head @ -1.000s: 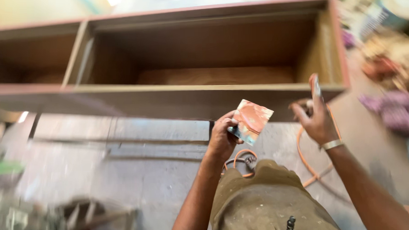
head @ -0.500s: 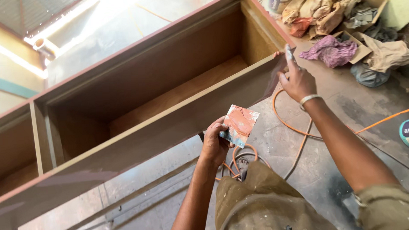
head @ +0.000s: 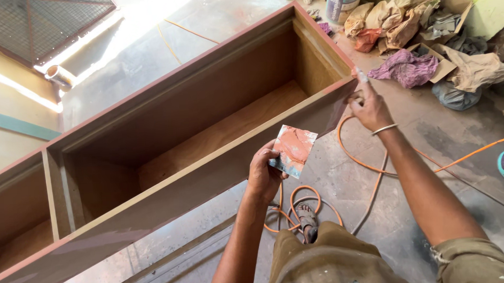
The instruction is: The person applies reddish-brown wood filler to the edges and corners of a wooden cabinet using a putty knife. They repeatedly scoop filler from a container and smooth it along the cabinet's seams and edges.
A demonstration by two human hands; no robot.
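Note:
My left hand (head: 264, 172) grips a small square board (head: 293, 150) smeared with reddish-brown putty, held above the floor beside the front panel of a long wooden cabinet (head: 170, 192). My right hand (head: 367, 105), with a metal bangle on the wrist, is at the cabinet's right front corner. Its index finger is stretched out with pale putty on the tip, touching the corner edge. The cabinet lies on its back, open side up, with a divider near its left end.
An orange hose (head: 353, 154) loops over the concrete floor by my sandalled foot (head: 308, 219). Crumpled paper bags, rags and cardboard (head: 421, 35) are heaped at the upper right, next to a paint bucket (head: 343, 3). A wire-mesh panel (head: 41, 23) lies at the upper left.
The view has swung so the cabinet runs diagonally. My right hand has moved up to the cabinet's right corner. My left hand keeps hold of the putty board.

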